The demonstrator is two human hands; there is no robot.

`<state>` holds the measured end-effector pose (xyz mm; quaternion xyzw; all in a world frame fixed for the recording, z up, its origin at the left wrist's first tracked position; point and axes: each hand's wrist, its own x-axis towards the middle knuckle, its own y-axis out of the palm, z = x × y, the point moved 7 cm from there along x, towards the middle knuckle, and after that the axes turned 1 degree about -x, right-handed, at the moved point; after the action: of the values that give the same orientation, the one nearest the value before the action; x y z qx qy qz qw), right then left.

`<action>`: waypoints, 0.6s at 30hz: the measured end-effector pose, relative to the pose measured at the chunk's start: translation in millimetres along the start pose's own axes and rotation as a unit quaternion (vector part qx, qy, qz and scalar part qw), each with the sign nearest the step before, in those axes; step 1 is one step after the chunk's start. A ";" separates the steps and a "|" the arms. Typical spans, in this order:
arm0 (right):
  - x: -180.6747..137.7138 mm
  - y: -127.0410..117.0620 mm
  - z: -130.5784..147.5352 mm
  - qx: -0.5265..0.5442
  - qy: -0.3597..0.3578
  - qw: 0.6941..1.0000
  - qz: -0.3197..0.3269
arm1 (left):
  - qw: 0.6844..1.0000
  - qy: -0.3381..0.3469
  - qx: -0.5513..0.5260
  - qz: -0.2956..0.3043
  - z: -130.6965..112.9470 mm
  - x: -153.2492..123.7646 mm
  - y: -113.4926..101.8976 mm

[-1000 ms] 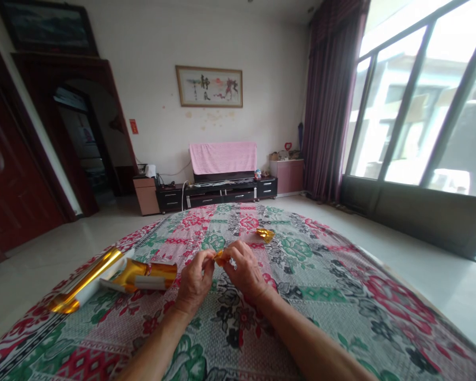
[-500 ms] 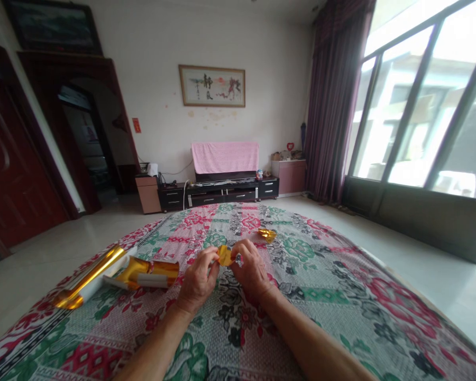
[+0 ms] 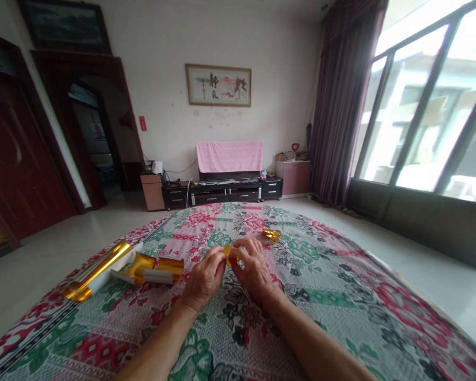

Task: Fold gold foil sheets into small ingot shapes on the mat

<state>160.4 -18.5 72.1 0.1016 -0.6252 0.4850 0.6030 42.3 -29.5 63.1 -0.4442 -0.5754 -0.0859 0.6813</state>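
Note:
A small piece of gold foil paper is pinched between my two hands above the patterned cloth. My left hand is closed on its left edge with thumb and fingertips. On the other side, my right hand grips it with bent fingers, which cover part of the piece. A crumpled or folded gold piece lies on the cloth just beyond my right hand. To the left rest curled sheets of gold foil paper with pale undersides, and a longer gold roll beside them.
The flowered cloth covers a rounded table. Past its far edge stand a low black cabinet and a pink towel draped over something. Dark curtains and a large window are at the right; a red door is at the left.
My hands have drawn closer together around the gold piece, and less of it shows. The whole view has shifted slightly, so things appear a little farther right.

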 end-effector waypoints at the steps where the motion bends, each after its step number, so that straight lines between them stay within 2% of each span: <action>1: -0.4 0.7 -0.4 0.007 0.002 1.000 0.002 | 1.000 -0.009 -0.005 -0.002 2.0 -0.4 0.2; 7: -0.4 0.7 1.3 0.036 0.008 0.999 -0.012 | 0.997 -0.075 -0.028 -0.011 15.1 -2.6 0.1; 14: 1.0 4.0 7.2 0.084 0.000 0.996 0.010 | 0.997 -0.073 -0.019 -0.033 15.9 -1.7 -3.8; 18: -0.1 8.6 5.1 0.114 0.022 0.993 0.026 | 0.997 -0.072 -0.030 -0.025 17.7 -2.5 -1.3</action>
<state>150.9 -17.8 68.9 0.1426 -0.5550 0.5708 0.5881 28.2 -18.8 60.6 -0.4551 -0.6313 -0.0874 0.6219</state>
